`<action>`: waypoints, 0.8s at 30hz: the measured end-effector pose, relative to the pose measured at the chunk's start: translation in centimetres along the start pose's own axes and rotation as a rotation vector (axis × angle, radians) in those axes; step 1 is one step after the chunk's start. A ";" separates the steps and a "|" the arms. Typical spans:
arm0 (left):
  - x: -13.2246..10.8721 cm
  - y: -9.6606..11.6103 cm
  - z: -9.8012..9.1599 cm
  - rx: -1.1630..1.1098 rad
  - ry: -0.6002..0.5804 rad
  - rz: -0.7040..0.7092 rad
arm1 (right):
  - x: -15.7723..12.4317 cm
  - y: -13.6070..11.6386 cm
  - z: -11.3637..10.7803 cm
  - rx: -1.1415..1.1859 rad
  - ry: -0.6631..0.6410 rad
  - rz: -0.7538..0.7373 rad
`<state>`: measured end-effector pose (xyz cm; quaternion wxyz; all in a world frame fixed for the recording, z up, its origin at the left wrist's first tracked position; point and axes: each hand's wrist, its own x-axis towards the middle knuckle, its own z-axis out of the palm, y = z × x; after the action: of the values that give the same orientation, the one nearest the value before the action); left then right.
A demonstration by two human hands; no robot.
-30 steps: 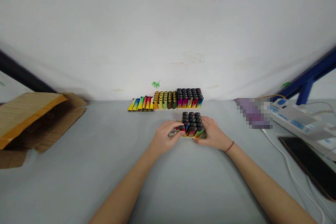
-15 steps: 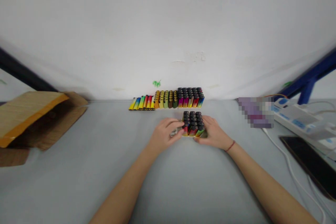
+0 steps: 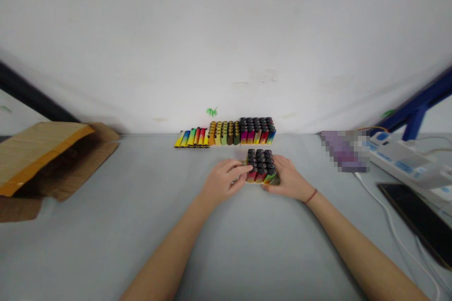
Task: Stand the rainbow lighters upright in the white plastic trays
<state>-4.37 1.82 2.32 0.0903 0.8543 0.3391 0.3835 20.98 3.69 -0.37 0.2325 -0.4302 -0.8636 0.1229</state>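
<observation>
A block of upright lighters (image 3: pixel 260 165) with black tops and rainbow-coloured bodies stands on the grey table between my hands. My left hand (image 3: pixel 226 179) is at its left side, fingers bent, with a fingertip on the tops of the near left lighters. Its thumb sits low by the front left corner. My right hand (image 3: pixel 287 179) cups the right side of the block, thumb at the near right corner, fingers partly hidden behind it. Whatever lies under the lighters is mostly hidden.
Against the wall stand a dark-topped lighter block (image 3: pixel 257 130) and gold-topped lighters (image 3: pixel 224 133); several lighters (image 3: pixel 192 138) lie flat beside them. An open cardboard box (image 3: pixel 45 150) is at left. At right are a power strip (image 3: pixel 406 160), a phone (image 3: pixel 416 221) and white cables (image 3: pixel 388 216).
My left fingers have moved slightly right onto the near left lighters, and a lighter there now stands more in line with its row. My right hand has stayed in place.
</observation>
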 end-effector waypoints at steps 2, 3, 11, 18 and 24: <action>0.0 0.0 0.0 0.025 -0.003 -0.002 | 0.0 0.0 0.0 0.000 -0.001 0.005; -0.1 -0.1 -0.1 0.048 0.010 -0.006 | 0.0 0.0 0.0 0.000 0.000 0.007; -1.0 -7.1 -5.1 0.496 0.425 -0.549 | -0.1 0.2 0.2 -0.005 -0.001 0.010; -2.2 -8.6 -6.9 0.658 0.203 -1.044 | -0.2 0.4 0.3 -0.019 0.005 0.012; -1.8 -7.6 -7.2 0.694 0.104 -1.082 | -0.2 0.4 0.4 -0.018 0.018 0.001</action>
<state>-14.25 5.58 3.06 -0.0273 0.5226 0.8301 0.1925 21.21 3.76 -0.93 0.2362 -0.4336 -0.8624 0.1116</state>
